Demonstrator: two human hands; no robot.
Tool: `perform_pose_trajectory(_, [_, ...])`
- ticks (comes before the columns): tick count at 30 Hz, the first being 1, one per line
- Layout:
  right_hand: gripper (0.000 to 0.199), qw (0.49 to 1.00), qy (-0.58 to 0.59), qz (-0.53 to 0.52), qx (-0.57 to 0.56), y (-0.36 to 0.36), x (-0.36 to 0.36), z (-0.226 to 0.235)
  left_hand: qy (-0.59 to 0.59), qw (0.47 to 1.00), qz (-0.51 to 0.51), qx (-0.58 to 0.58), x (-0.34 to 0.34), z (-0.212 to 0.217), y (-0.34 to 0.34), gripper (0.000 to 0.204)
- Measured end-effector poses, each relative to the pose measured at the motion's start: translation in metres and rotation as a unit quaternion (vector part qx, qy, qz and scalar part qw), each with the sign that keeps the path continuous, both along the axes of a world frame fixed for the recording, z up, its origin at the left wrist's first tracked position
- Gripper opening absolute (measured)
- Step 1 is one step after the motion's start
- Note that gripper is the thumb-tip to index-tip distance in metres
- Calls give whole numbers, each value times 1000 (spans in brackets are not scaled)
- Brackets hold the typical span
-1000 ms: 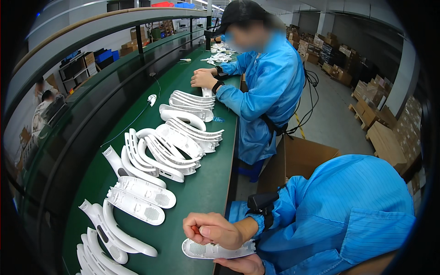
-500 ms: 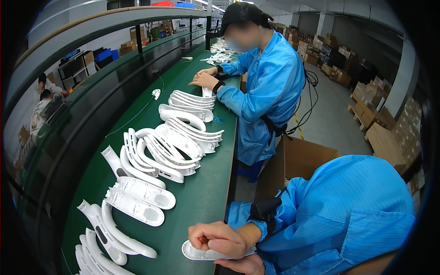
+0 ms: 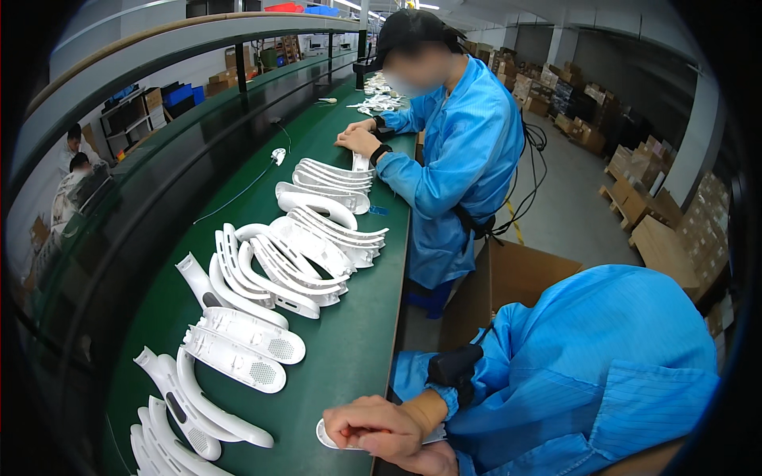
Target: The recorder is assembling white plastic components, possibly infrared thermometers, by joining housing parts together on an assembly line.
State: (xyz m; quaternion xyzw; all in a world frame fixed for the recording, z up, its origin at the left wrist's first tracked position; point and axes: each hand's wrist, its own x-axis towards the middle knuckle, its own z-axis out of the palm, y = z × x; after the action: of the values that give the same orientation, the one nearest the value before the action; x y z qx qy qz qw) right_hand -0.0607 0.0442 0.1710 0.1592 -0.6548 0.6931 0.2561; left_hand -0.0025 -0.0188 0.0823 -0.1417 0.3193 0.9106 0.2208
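Note:
At the near right edge of the green bench, my right hand [image 3: 371,424] is closed in a fist-like grip over a white perforated shell piece [image 3: 324,433]. A bit of something red [image 3: 346,433] shows between its fingers; its kind is hidden. Below it, my left hand [image 3: 435,460] is partly covered by the right one and holds the shell from underneath. Most of that shell lies hidden under both hands. To the left lie curved white shell parts [image 3: 226,411], and beyond them two flat shells [image 3: 238,361] with perforated ends.
More curved white shells [image 3: 309,258] line the green bench [image 3: 341,341]. A white part with a thin cable [image 3: 278,155] lies near the left rail. A co-worker in blue [image 3: 468,151] works farther along. An open cardboard box [image 3: 524,274] stands beside the bench.
My right hand has turned and moved slightly lower over the shell, now covering more of it and my left hand. The white part with the cable has shifted slightly right and away.

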Motion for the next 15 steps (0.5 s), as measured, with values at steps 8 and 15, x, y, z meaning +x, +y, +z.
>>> perform_pose_trajectory(8, [20, 997, -72, 22, -4, 14, -5, -9, 120, 985, -109, 59, 32, -50, -29, 60])
perform_pose_trajectory(15, [27, 987, -109, 98, -62, 14, -12, 3, 169, 980, -18, -101, 40, -30, -13, 55])
